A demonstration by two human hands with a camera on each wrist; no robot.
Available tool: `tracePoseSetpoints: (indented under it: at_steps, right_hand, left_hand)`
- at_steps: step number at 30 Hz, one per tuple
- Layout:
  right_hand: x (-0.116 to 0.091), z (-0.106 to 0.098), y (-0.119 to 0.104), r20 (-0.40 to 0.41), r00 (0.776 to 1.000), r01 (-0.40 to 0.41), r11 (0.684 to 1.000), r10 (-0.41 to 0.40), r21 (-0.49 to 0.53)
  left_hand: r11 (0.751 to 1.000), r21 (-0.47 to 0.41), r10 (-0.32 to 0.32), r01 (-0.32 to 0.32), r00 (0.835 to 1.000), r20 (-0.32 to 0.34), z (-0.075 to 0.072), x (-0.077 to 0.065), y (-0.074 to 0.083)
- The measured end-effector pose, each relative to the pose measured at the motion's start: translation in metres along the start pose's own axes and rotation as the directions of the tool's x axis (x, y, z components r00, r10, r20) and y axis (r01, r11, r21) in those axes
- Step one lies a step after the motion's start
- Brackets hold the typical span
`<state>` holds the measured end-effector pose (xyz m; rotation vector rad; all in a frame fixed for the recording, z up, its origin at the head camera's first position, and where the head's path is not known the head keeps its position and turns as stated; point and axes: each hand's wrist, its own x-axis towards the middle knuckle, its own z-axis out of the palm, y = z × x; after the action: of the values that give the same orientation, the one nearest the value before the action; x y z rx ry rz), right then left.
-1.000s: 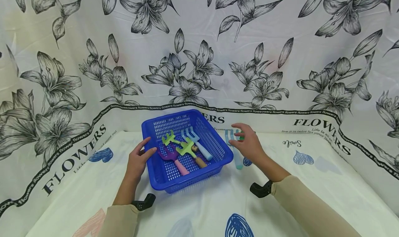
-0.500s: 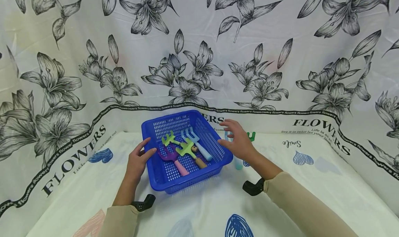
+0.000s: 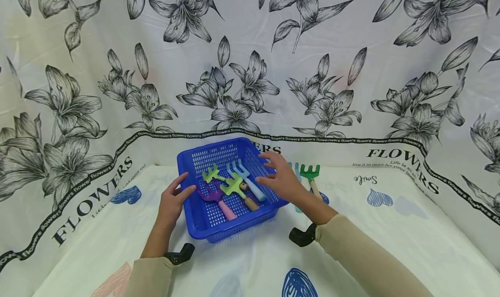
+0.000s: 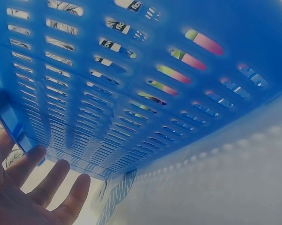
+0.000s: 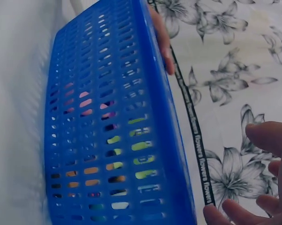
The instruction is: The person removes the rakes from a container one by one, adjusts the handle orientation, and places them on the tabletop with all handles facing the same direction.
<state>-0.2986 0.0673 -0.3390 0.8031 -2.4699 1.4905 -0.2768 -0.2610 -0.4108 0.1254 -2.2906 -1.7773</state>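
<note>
A blue plastic basket (image 3: pixel 242 223) with slotted walls stands mid-table, tilted slightly in the head view. Inside lie a purple toy tool with a pink handle (image 3: pixel 226 210), a light-blue fork (image 3: pixel 255 189), a light-green rake with a brown handle (image 3: pixel 236 186) and another light-green rake (image 3: pixel 212 173). My left hand (image 3: pixel 172 201) is at the basket's left rim, thumb near its top edge; in the left wrist view the fingers (image 4: pixel 49 183) lie loosely extended by the wall. My right hand (image 3: pixel 283 179), holding nothing, hovers at the right rim with fingers spread.
Right of the basket, partly behind my right forearm, lie a green rake (image 3: pixel 310 172) with a wooden handle and a light-blue fork (image 3: pixel 297 170). A white heart-printed cloth (image 3: pixel 351 253) covers the table. Behind hangs a curtain (image 3: pixel 234 28) with flower drawings.
My right hand has moved left from over the light-blue fork on the cloth to the basket's right rim, uncovering the green rake. My left hand and the basket have stayed in place.
</note>
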Motion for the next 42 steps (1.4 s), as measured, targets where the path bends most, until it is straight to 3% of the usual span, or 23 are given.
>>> tracePoseSetpoints:
  at_steps: [11,23,34,42]
  right_hand:
    - [0.003,0.016,0.005,0.083,0.986,-0.133,0.986,0.142,-0.103]
    - [0.015,0.023,0.012,0.256,0.955,-0.107,0.978,0.151,-0.18]
    - [0.023,0.034,0.015,0.462,0.853,-0.129,0.957,0.24,-0.26]
    - [0.026,0.036,0.018,0.597,0.75,-0.127,0.948,0.284,-0.291]
  left_hand:
    - [1.0,0.001,-0.013,0.013,1.0,-0.003,0.0,0.002,-0.004]
    - [1.0,0.012,-0.019,0.019,1.0,-0.009,-0.001,0.001,-0.003]
    - [1.0,0.008,-0.019,0.019,1.0,0.003,0.001,0.0,-0.002]
    - [1.0,0.006,-0.018,0.018,1.0,0.002,0.0,0.0,-0.002]
